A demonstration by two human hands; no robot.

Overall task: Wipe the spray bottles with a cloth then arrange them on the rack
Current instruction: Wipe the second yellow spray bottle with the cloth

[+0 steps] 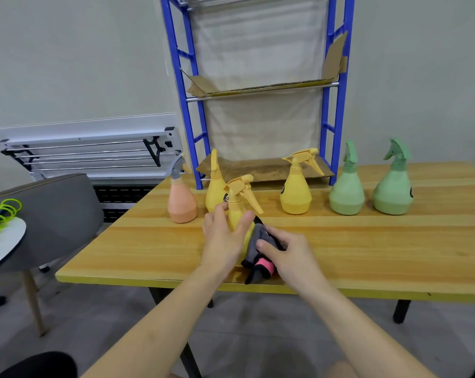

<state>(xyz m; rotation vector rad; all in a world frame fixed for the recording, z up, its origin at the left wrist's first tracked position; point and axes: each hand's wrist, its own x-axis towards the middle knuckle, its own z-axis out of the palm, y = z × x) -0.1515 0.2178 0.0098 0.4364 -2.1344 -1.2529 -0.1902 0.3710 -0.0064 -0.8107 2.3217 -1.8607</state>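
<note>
1. The left hand [225, 238] wraps the neck and shoulder of a yellow spray bottle [240, 211], thumb on one side and fingers on the other, apparently to keep it from turning or tipping while it is rubbed.
2. The right hand [288, 255] presses a bunched grey cloth [259, 246] (it has a pink band near its lower end) against the bottle's lower body, fingers curled over the fabric.
3. The bottle stands near the front of the wooden surface [367, 249], pulled out of the row, presumably so both hands can reach round it.
4. Five more bottles wait in the row behind: a peach bottle [181, 200], a second yellow bottle [216, 192] partly hidden by the held one, a third yellow bottle [296, 192], and two green bottles [347, 192] [393, 189].
5. The blue rack [258, 91] stands at the back of the surface, its shelves lined with cardboard; no bottle is on it that I can see, so arranging has likely not begun.
6. Wiping looks like the step in hand.
</note>
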